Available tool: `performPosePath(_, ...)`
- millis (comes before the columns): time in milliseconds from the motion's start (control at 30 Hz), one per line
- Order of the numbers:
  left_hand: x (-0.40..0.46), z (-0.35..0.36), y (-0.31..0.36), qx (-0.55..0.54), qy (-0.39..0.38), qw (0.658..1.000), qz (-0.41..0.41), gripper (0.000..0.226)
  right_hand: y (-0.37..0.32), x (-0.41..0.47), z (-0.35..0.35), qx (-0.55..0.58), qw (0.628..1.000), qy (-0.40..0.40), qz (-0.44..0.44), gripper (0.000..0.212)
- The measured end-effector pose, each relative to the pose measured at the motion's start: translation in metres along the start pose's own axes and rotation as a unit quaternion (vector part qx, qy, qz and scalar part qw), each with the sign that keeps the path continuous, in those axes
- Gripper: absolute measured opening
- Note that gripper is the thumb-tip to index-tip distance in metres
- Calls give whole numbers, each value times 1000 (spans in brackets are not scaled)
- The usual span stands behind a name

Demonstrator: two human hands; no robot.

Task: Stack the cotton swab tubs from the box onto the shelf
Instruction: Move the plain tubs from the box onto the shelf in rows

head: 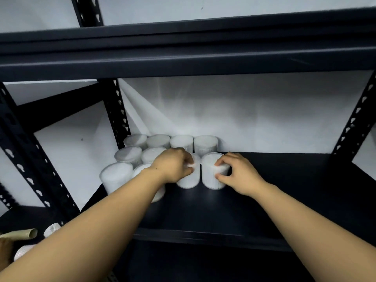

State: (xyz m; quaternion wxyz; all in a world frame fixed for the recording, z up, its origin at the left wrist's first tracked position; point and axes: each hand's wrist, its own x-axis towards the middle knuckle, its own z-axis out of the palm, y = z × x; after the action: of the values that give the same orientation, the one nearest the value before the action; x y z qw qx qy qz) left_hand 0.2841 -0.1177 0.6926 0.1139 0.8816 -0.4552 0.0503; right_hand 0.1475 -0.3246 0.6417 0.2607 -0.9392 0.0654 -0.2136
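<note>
- tubs stand in tight rows at the back left of the shelf (264, 180); we hold two more at the front of the group.
- left hand (173, 165) fingers curl over one tub (188, 181); right hand (237, 173) fingers pinch the right tub (211, 170).
- risk, as we judge it: nudging touching neighbours could topple light tubs off the row.

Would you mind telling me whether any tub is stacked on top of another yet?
No, every tub, including the one the right hand grips, stands directly on the shelf.
</note>
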Motion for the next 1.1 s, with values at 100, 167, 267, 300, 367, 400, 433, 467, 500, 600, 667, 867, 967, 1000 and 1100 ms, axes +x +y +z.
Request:
performPosePath(100, 14, 0, -11, -4, -22, 1000, -9, 36, -4, 10, 5, -10, 1000, 4, 15, 30)
performPosePath(167, 21, -1, -16, -12, -32, 999, -14, 35, -7, 15, 8, -18, 1000, 2, 22, 31)
performPosePath(267, 29, -1, -25, -17, -34, 999, -6, 35, -11, 20, 12, -32, 999, 3, 31, 32)
performPosePath(300, 31, 0, -28, -18, -33, 999, -1, 35, -12, 22, 13, -37, 999, 5, 33, 33)
performPosePath(367, 35, 1, -34, -21, -30, 999, 10, 34, -14, 23, 16, -45, 998, 10, 37, 32)
performPosePath(400, 37, 2, -38, -26, -27, 999, 14, 34, -15, 24, 18, -48, 998, 13, 41, 31)
performPosePath(433, 39, 4, -40, -32, -22, 999, 19, 33, -15, 25, 19, -50, 998, 16, 45, 31)
performPosePath(467, 40, 5, -42, -36, -17, 999, 24, 32, -15, 26, 20, -52, 997, 20, 49, 31)
performPosePath(500, 40, 6, -44, -39, -10, 999, 29, 31, -16, 27, 22, -56, 997, 24, 50, 31)
performPosePath(600, 41, 10, -48, -47, 1, 998, 36, 30, -17, 30, 25, -70, 996, 30, 54, 33)
performPosePath(667, 41, 12, -49, -45, 6, 998, 46, 30, -19, 31, 26, -74, 995, 26, 62, 34)
performPosePath(867, 23, 6, -37, -57, 32, 996, 60, 41, -29, 16, 18, -78, 993, -6, 91, 61)
performPosePath(967, -4, 0, -18, -79, 75, 991, 73, 41, -39, -9, 16, -61, 995, 13, 78, 62)
performPosePath(1000, -16, 0, -10, -85, 87, 989, 80, 41, -41, -20, 16, -51, 996, 25, 71, 56)
performPosePath(1100, -57, 6, 15, -111, 110, 982, 107, 35, -50, -61, 14, -15, 997, 61, 48, 37)
